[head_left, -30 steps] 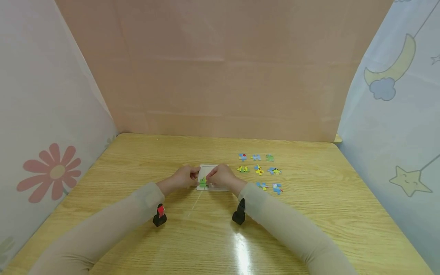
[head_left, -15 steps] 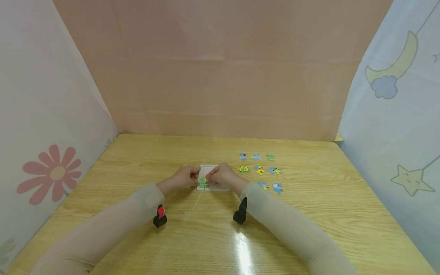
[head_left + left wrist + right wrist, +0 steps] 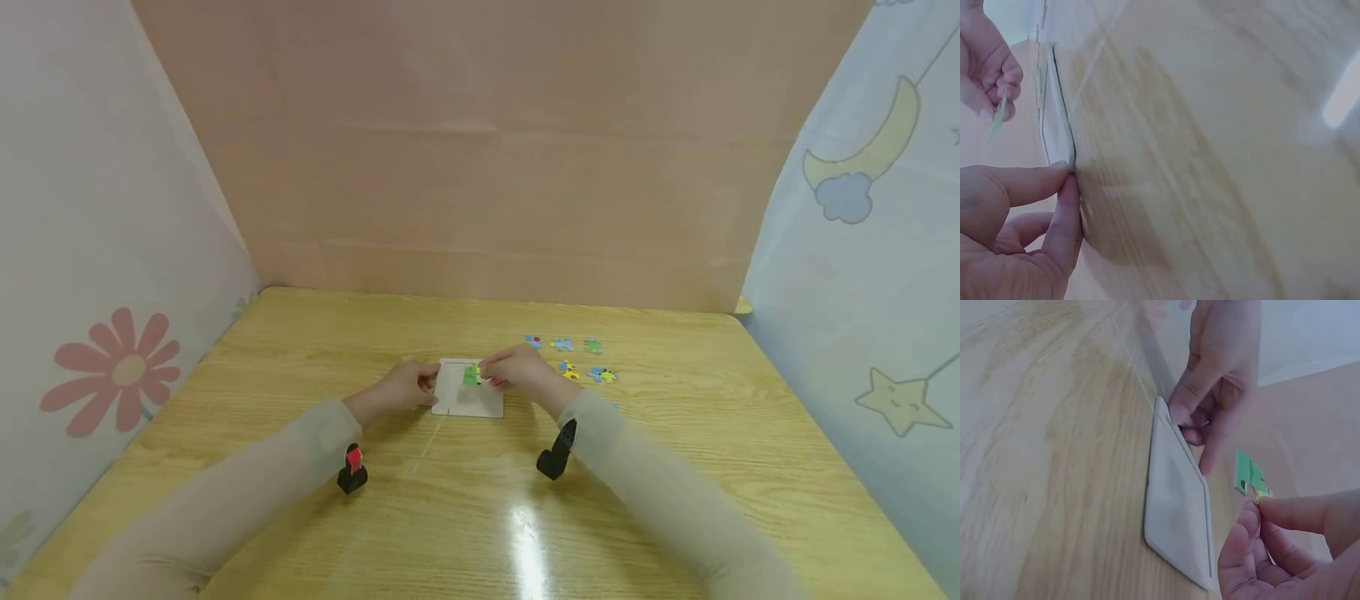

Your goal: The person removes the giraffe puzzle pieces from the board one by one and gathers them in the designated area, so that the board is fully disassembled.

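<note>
Between the thumb and fingertips of my right hand (image 3: 522, 372) is a green jigsaw puzzle piece (image 3: 470, 375) with a bit of yellow on it. The right wrist view shows the piece (image 3: 1249, 472) held up off the white puzzle tray (image 3: 1175, 506), apart from it. That tray (image 3: 468, 403) lies flat on the table, its inside bare in the head view. My left hand (image 3: 403, 386) pinches the tray's left edge; in the left wrist view the thumb and fingertips of the left hand (image 3: 1029, 225) meet at the tray's rim.
Right of the tray, loose puzzle pieces lie in rows on the wooden table (image 3: 450, 525), among them a blue and red piece (image 3: 533, 342), a green piece (image 3: 592, 345) and a yellow and blue piece (image 3: 570, 372). My right hand and sleeve (image 3: 600, 429) cover some others.
The green puzzle piece has left the tray's lower left corner, lifted by my right hand up and to the right. My left hand stays at the tray's left edge.
</note>
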Demonstrator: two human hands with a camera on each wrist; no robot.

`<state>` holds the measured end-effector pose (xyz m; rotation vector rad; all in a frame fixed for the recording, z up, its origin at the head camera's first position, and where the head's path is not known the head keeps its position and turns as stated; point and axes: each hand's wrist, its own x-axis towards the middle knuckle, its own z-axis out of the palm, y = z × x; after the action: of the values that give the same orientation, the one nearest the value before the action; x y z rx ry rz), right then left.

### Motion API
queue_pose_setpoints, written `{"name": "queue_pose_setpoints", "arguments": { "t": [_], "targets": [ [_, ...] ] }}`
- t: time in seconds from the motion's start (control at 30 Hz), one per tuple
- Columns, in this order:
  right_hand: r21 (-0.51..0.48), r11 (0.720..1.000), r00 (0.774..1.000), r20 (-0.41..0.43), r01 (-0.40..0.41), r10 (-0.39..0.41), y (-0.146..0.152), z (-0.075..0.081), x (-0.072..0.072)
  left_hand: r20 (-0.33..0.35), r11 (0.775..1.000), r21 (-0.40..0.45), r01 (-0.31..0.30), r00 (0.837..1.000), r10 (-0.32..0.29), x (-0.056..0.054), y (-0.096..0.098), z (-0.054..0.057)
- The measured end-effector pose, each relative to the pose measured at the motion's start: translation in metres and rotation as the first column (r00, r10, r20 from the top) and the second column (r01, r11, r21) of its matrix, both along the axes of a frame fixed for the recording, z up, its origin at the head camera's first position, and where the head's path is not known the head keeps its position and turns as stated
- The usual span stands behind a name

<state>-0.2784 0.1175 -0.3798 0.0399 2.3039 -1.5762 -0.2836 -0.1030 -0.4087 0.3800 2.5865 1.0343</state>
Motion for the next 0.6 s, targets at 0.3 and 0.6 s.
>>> {"name": "queue_pose_setpoints", "arguments": {
  "t": [0.3, 0.6],
  "targets": [
    [0.012, 0.999, 0.999, -0.006, -0.044, 0.045, 0.036, 0.012, 0.004, 0.003, 1.0, 0.019, 0.022, 1.0, -0.022, -0.001, -0.004, 0.0],
    [-0.024, 0.997, 0.997, 0.035, -0.071, 0.072, 0.063, 0.009, 0.003, -0.041, 1.0, -0.003, 0.019, 0.999, -0.019, 0.001, -0.006, 0.003]
  ]
}}
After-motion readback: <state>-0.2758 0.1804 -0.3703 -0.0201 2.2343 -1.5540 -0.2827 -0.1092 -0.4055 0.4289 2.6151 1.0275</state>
